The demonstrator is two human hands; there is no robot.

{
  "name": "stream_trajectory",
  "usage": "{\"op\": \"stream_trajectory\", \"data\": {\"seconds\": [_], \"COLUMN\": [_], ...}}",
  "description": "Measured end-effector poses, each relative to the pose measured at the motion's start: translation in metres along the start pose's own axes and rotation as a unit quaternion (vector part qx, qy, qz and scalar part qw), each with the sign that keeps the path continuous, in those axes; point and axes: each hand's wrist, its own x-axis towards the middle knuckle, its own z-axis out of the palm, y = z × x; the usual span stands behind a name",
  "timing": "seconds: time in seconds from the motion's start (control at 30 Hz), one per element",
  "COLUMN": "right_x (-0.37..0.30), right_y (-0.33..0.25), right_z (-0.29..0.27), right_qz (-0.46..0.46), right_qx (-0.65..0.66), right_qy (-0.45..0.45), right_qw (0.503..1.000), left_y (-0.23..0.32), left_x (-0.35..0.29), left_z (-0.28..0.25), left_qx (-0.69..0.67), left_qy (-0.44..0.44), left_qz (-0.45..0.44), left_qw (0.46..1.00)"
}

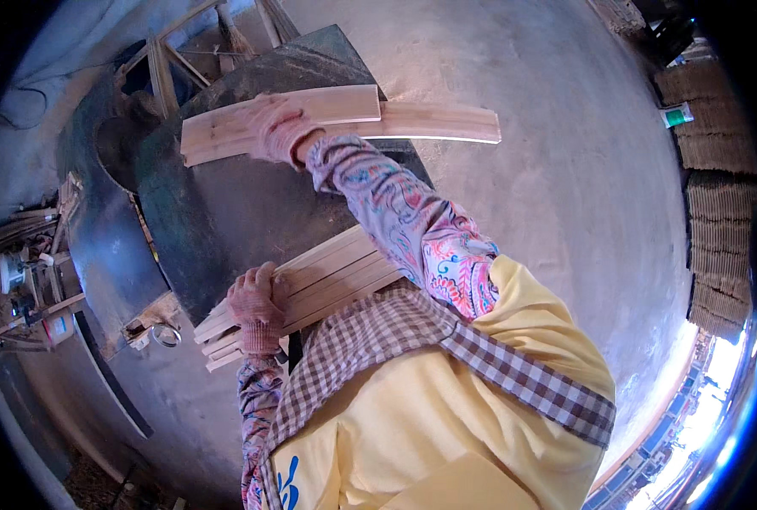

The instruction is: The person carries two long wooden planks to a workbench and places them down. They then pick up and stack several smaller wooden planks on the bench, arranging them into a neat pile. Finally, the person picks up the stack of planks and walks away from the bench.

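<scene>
My left hand [258, 308], in a pinkish knit glove, is closed over a bundle of narrow wooden strips [336, 276] lying side by side at the table's near edge, against my apron. My right arm reaches across to the far side. There my right hand [278, 127], gloved the same way and slightly blurred, grips a pale wooden board [337, 104] from above, its fingers across the board's width. A second wooden board [446, 123] lies partly under the first and sticks out to the right past the table edge.
A dark, worn machine table [234, 212] carries the wood. To its left is a dark metal surface [110, 255] beside a gap. Wooden scraps and tools [34, 272] lie at the far left. Stacked brown slatted bundles [718, 212] line the right side of the concrete floor [548, 170].
</scene>
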Motion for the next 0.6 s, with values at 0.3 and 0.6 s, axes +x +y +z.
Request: {"op": "stream_trajectory", "data": {"seconds": [0.3,0.6], "right_x": [-0.006,-0.071], "right_y": [0.058,0.110], "right_z": [0.002,-0.018], "right_qz": [0.069,-0.005], "right_qx": [0.114,0.194], "right_qy": [-0.239,-0.095], "right_qw": [0.962,0.976], "left_y": [0.000,0.000], "left_x": [-0.011,-0.015], "left_z": [0.000,-0.003], "left_qx": [-0.003,-0.007], "left_qy": [-0.014,-0.034], "left_qz": [-0.026,-0.028], "left_qw": [1.000,0.999]}}
